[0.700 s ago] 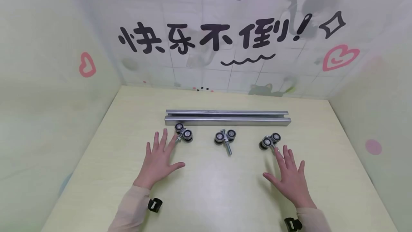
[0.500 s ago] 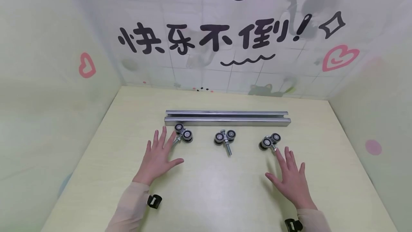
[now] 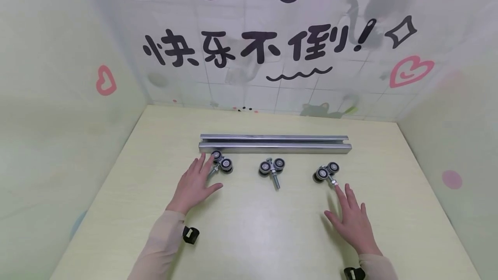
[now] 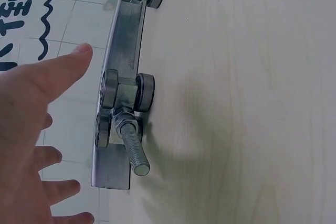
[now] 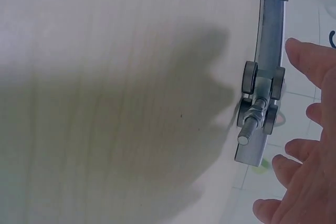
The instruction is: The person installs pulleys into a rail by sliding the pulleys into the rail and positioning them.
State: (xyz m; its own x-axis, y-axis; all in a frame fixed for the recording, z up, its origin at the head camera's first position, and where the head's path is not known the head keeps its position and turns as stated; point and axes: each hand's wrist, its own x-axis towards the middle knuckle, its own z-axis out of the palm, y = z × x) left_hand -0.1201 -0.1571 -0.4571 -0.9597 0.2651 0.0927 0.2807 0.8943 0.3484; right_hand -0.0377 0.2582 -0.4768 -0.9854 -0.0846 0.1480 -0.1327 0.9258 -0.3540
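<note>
**Roller trolleys on the bench, both hands flat beside them**

The left roller trolley (image 3: 221,162) lies at the steel track's (image 3: 274,143) 7 o'clock end, its bolt partly hidden under the left hand (image 3: 193,183). That hand is spread open and has slid toward 12 o'clock since the earlier frame, fingertips now touching the wheels. The right hand (image 3: 352,217), also open, rests on the bench (image 3: 249,237) at 6 o'clock of the right roller trolley (image 3: 326,172). A middle roller trolley (image 3: 271,167) lies untouched between them.
</note>
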